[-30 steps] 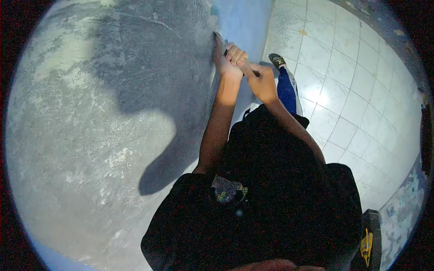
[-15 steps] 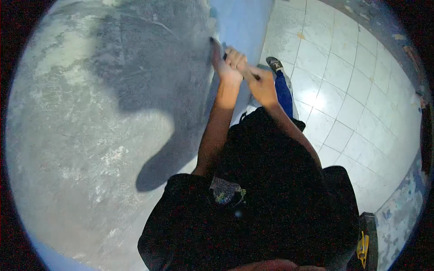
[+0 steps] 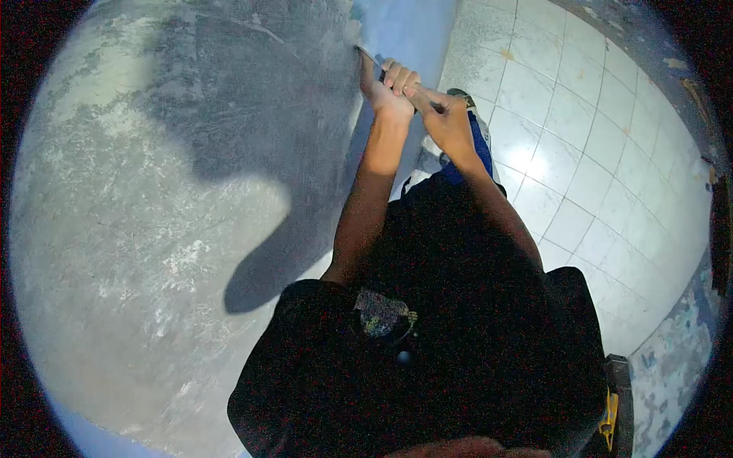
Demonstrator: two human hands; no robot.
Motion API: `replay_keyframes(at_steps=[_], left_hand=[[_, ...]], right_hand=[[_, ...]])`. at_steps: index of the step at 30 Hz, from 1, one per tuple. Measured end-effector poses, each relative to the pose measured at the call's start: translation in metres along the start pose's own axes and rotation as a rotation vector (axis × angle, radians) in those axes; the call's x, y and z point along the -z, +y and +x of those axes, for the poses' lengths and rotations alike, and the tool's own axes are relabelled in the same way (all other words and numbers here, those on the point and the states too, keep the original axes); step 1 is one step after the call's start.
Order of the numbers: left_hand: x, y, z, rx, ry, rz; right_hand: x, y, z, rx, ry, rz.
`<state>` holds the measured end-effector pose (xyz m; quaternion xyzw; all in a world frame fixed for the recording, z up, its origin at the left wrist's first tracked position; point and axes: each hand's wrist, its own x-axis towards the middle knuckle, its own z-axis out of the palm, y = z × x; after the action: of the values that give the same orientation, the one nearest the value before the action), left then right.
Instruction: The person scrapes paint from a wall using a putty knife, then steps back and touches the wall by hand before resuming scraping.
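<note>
My left hand (image 3: 393, 88) is closed around the handle of a scraper-like tool (image 3: 379, 67), mostly hidden by the fingers. Its thumb or forefinger side reaches up beside the grey wall surface (image 3: 252, 99), near the border with the blue painted strip (image 3: 408, 34). Just to the right and slightly lower, my right hand (image 3: 445, 118) is closed on the rear end of the same tool. Both hands are close together in front of the blue strip. How the tool's tip meets the wall cannot be made out.
White floor tiles (image 3: 569, 114) lie to the right. My shoe (image 3: 460, 95) and blue trouser leg (image 3: 479, 145) show beside the right hand. A yellow object (image 3: 608, 420) rests on a dark ledge (image 3: 620, 374) at the lower right. A shadow falls across the grey surface.
Both hands have shifted slightly upward with the tool. The foot and trouser leg appear a little closer behind the right hand, and the shadow has moved slightly left.
</note>
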<state>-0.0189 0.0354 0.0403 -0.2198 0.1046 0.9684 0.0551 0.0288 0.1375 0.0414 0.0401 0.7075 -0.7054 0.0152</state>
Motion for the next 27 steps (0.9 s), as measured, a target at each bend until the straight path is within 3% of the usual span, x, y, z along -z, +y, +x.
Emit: replay_keyframes(at_steps=[5, 9, 10, 13, 21, 22, 24, 27], left_hand=[[0.003, 0.011, 0.016, 0.170, -0.240, -0.161], [0.006, 0.011, 0.016, 0.113, -0.015, -0.001], [0.006, 0.010, 0.012, 0.118, -0.045, -0.055], [0.009, 0.014, 0.005, 0.131, -0.115, -0.093], [0.010, 0.016, 0.000, 0.118, -0.112, -0.057], [0.004, 0.015, 0.005, 0.079, -0.078, 0.043], [-0.008, 0.005, 0.016, -0.006, -0.004, 0.224], [-0.004, 0.003, 0.010, 0.013, -0.037, 0.109]], right_hand=[[-0.004, -0.011, -0.001, -0.019, -0.003, -0.040], [-0.005, -0.002, -0.010, -0.010, -0.029, -0.059], [-0.003, -0.003, -0.006, 0.027, -0.033, -0.074], [-0.005, -0.011, -0.008, -0.135, -0.120, -0.161], [-0.002, -0.010, -0.011, -0.089, -0.139, -0.136], [-0.004, -0.012, -0.006, -0.007, -0.093, -0.165], [0.004, -0.010, 0.006, -0.073, -0.089, -0.141], [0.004, -0.004, 0.001, -0.056, -0.083, -0.124]])
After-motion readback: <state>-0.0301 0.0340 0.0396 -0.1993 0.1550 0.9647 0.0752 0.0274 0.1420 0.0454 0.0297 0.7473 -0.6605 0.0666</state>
